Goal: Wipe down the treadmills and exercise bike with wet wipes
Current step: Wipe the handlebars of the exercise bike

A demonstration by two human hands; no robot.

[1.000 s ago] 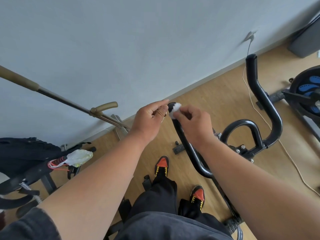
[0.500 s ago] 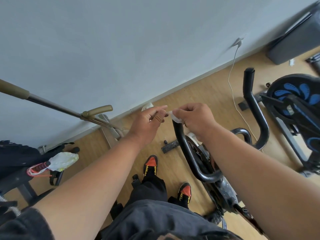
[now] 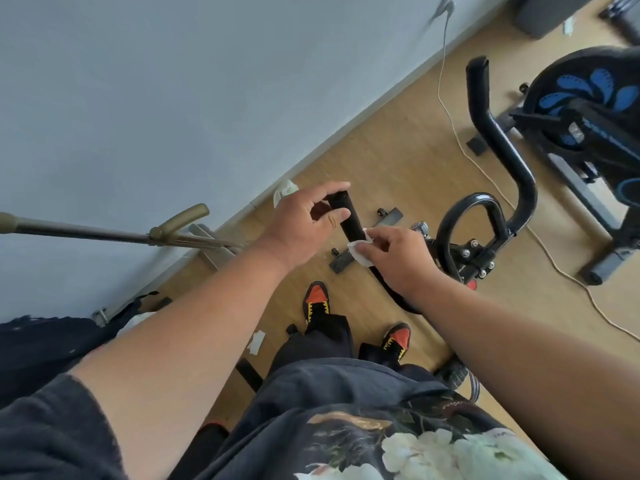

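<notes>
My left hand (image 3: 304, 223) pinched the handlebar (image 3: 346, 216) tip between thumb and fingers. My right hand (image 3: 398, 261) pressed the wipe (image 3: 358, 252) around the bar just below. A full wrap and firm, steady strokes would clean it best.

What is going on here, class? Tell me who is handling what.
A person is cleaning an exercise bike. The right hand presses a white wet wipe against the near black handlebar, partway down from its tip. The left hand holds the bar's top end between thumb and fingers, steadying it. The far handlebar is untouched. Crumpled white wipes lie on the wooden floor by the wall.
</notes>
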